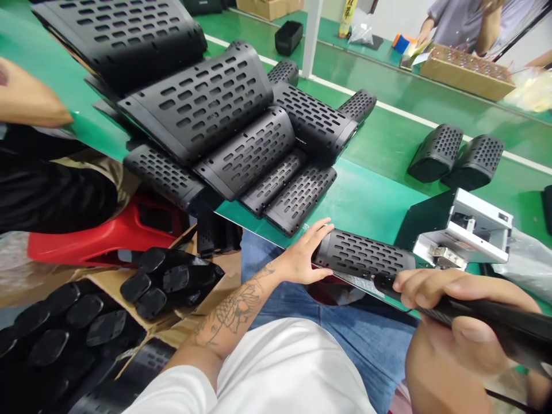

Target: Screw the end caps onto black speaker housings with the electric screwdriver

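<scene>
Green bench, left hand on black perforated casing, right hand around tool

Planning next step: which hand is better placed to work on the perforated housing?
Right, probably: the right hand grips a black handheld tool, tip at the housing; the left hand just steadies it.

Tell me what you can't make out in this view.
Head view:
Black tool: its rear end is cut off by the right edge, and the right hand covers part of it.
Perforated casing: its underside is hidden by the casing itself and the left hand.
Co-worker: cut off by the top edge.
Cardboard tray: its contents are too small to identify.
</scene>
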A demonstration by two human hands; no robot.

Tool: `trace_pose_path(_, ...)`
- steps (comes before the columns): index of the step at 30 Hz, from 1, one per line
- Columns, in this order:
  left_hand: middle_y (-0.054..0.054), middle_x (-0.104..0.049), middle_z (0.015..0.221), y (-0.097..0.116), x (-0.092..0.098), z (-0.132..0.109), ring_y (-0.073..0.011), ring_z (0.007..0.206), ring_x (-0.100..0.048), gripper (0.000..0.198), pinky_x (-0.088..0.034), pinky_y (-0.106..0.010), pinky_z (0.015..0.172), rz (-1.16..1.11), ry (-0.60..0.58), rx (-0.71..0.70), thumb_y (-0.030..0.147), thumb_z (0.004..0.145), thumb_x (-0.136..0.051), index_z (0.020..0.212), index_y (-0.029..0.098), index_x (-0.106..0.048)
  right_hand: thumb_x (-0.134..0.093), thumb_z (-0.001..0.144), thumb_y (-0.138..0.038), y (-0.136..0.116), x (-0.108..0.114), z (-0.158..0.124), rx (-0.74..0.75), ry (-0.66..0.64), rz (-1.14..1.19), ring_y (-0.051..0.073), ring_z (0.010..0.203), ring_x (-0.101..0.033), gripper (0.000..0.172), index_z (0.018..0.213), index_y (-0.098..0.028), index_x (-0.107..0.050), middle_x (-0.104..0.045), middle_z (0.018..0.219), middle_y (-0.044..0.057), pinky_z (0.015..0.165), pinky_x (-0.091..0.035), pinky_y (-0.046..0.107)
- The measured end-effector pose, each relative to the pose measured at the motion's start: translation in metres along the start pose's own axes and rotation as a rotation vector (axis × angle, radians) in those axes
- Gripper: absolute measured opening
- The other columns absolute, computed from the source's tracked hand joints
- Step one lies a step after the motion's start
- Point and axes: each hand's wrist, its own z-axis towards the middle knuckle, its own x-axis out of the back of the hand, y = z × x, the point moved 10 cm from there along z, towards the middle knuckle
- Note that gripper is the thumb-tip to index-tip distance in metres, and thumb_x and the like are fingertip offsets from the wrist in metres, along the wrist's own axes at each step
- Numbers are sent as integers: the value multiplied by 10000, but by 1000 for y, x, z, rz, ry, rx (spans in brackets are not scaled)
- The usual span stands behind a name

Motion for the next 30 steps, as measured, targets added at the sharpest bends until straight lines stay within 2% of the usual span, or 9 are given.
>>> trace_pose_path(8, -249, -387, 1816, -1, 3, 3, -469, 1724, -445, 1225, -404, -660, 1449, -9, 10, -47, 362, 889, -984, 1865, 266, -250, -889, 927, -302, 27, -7, 11, -2, -125, 156, 187, 505, -654, 145, 950, -226, -768, -681, 659, -3, 588, -654, 411)
trace_pose_path(12, -256, -412, 1789, -4, 3, 4, -466, 1697, -474, 1201, -421, -650, 1436, -2, 23, -77, 409, 888, -989, 1852, 246, -292, -823, 937, -227, 29, -19, 11, 43, -278, 201, 184, 539, -685, 92, 1001, -203, -760, -695, 704, 8, 611, -661, 400)
trace_pose_path(15, -260, -434, 1767, -3, 4, 5, -458, 1684, -487, 1170, -427, -644, 1429, 3, 34, -110, 429, 900, -979, 1842, 234, -312, -817, 959, -245, 29, -28, 12, 84, -366, 240, 158, 526, -660, 102, 1023, -207, -748, -689, 707, -6, 579, -639, 357)
trace_pose_path(22, -280, -450, 1745, -7, 5, 4, -476, 1658, -507, 1158, -464, -676, 1389, 53, 45, -148, 485, 901, -974, 1822, 214, -326, -822, 974, -238, 41, -33, 7, 93, -444, 229, 156, 575, -677, 125, 1061, -224, -733, -715, 744, -10, 628, -649, 341)
trace_pose_path(24, -277, -463, 1738, -8, 6, 3, -475, 1650, -518, 1134, -469, -680, 1383, 63, 58, -155, 494, 896, -974, 1803, 215, -354, -835, 968, -241, 44, -34, 3, 53, -424, 195, 159, 594, -690, 123, 1039, -236, -734, -732, 754, -9, 638, -649, 339)
trace_pose_path(26, -278, -483, 1718, -11, 6, 0, -475, 1631, -538, 1106, -483, -682, 1368, 84, 82, -155, 500, 884, -976, 1776, 210, -388, -852, 970, -268, 43, -26, 6, 12, -333, 188, 152, 585, -690, 124, 1023, -240, -744, -731, 744, -18, 633, -644, 328)
trace_pose_path(28, -282, -508, 1684, -15, 6, -5, -479, 1595, -573, 1096, -508, -685, 1342, 122, 130, -149, 506, 856, -984, 1743, 198, -418, -849, 977, -321, 31, -3, 16, 27, -179, 216, 148, 536, -670, 125, 1022, -237, -768, -709, 697, -31, 603, -638, 326)
trace_pose_path(30, -281, -535, 1641, -18, 5, -10, -483, 1546, -615, 1092, -538, -690, 1304, 165, 198, -152, 518, 816, -987, 1705, 196, -442, -839, 949, -349, 14, 37, 31, 113, 35, 186, 155, 475, -634, 142, 961, -218, -785, -675, 633, -31, 553, -626, 335)
